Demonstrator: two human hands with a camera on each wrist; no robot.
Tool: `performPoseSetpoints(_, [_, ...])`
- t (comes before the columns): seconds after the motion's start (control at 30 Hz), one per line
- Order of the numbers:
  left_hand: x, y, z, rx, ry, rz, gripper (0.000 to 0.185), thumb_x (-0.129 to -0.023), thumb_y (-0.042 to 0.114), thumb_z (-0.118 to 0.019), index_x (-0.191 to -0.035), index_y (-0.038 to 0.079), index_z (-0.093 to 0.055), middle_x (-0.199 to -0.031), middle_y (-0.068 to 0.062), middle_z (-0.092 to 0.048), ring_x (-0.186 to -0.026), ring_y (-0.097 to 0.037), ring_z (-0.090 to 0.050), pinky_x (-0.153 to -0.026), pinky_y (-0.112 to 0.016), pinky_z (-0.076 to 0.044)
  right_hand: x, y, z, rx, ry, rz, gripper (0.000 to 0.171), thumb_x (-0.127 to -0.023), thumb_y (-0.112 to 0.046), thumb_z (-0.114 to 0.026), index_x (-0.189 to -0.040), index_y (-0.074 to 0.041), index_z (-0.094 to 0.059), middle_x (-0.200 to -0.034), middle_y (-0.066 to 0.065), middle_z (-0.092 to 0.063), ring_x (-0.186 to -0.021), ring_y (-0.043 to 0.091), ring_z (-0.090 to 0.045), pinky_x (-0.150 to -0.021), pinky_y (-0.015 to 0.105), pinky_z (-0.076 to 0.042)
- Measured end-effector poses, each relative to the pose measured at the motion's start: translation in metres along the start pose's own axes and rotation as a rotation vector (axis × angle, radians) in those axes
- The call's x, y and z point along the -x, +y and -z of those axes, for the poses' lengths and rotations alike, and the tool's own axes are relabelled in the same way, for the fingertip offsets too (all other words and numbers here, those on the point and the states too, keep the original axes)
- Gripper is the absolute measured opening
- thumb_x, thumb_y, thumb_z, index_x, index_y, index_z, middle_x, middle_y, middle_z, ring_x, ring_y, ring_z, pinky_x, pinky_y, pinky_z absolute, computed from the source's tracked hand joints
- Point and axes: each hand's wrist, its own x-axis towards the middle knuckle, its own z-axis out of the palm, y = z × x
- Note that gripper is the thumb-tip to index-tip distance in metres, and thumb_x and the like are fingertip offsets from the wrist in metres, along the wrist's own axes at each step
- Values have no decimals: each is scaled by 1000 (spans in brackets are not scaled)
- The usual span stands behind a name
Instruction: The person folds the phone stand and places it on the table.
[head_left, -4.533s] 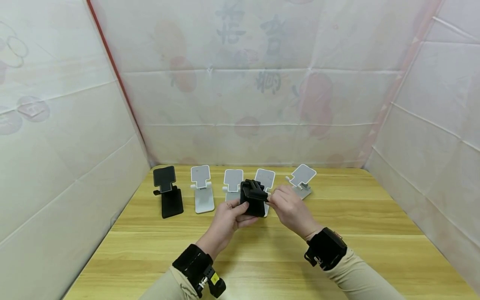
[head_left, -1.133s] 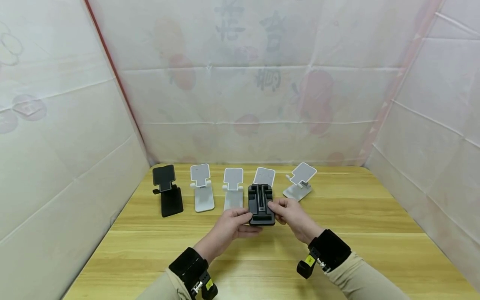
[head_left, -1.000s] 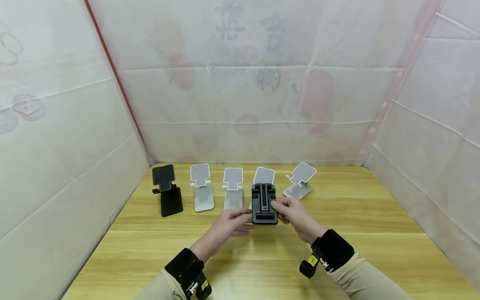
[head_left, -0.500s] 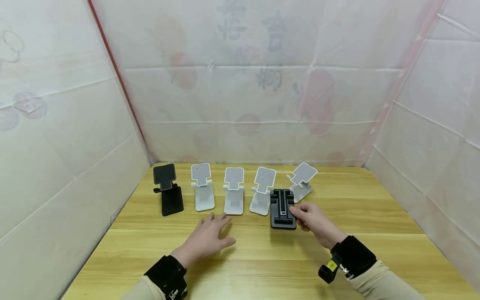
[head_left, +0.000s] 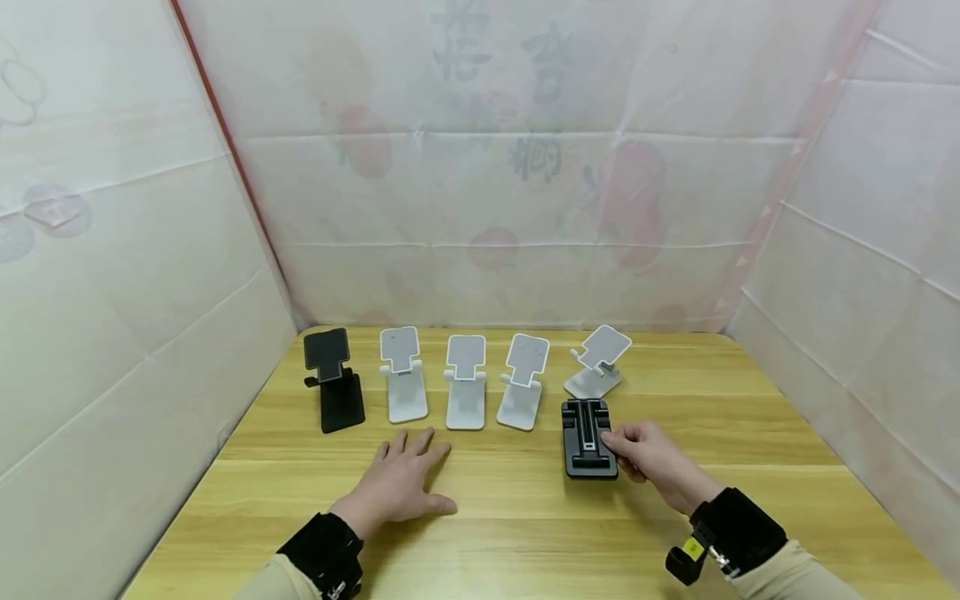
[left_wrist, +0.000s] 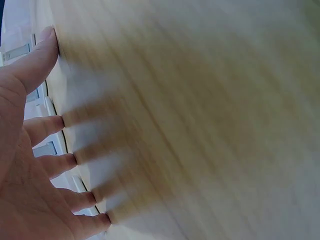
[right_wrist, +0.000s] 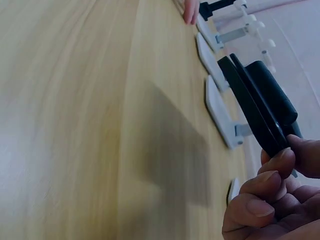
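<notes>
My right hand [head_left: 654, 460] pinches the right edge of a folded black phone stand [head_left: 589, 454] between thumb and curled fingers. In the right wrist view the folded stand [right_wrist: 257, 102] is raised off the wood, its shadow falling on the tabletop below. My left hand [head_left: 397, 483] is spread at the table's middle left, fingers straight and holding nothing. The left wrist view shows its fingertips right at the wood, with the left hand [left_wrist: 30, 165] at the frame's left side. Just beyond it stand unfolded white phone stands, among them one [head_left: 466, 400] in the middle of the row.
Along the back of the wooden table [head_left: 495, 550] runs a row of unfolded stands: a black one [head_left: 341, 402] at far left, then white ones [head_left: 407, 392], [head_left: 520, 404], and a turned white stand [head_left: 595, 382] at right. Pale cloth walls [head_left: 480, 192] enclose the back and sides.
The black stand was folded flat between both hands. The left hand then let go and moved left, spreading its fingers. The right hand carried the folded stand rightward and nearer.
</notes>
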Motion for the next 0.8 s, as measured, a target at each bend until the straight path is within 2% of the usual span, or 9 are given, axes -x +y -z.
performPoseSetpoints(0.27, [0,-2,-3,-43,-3,-2,92,-78,71,-74,-152,20,-51,-162,-17,-37,-146,-56,-27,-116,-74,-27,7,14,8,66,6,-80,34,-106,-27,-57,-79,-6,-57,-67,2,-52,-58,14,-39,-52,23,-33])
performPoseSetpoints(0.5, [1,-1,-2,-58,-7,0,93,-78,72,-73,-152,20,-51,-162,-17,-36,-146,-56,-28,-116,-74,-27,8,22,9,149,60,-155,35,-103,-27,-62,-75,-6,-57,-64,2,-52,-55,14,-40,-52,24,-33])
performPoseSetpoints(0.7, [1,-2,-3,-61,-3,-3,94,-78,73,-72,-152,20,-50,-162,-17,-36,-145,-56,-28,-116,-74,-27,10,27,11,199,68,-169,39,-103,-23,-62,-67,-8,-54,-59,1,-49,-53,14,-40,-50,24,-31])
performPoseSetpoints(0.8, [2,-1,-2,-61,-5,0,94,-78,74,-72,-152,21,-50,-162,-17,-36,-146,-55,-28,-116,-74,-27,11,30,13,232,63,-171,42,-103,-22,-62,-64,-10,-52,-56,0,-45,-50,12,-35,-47,23,-26])
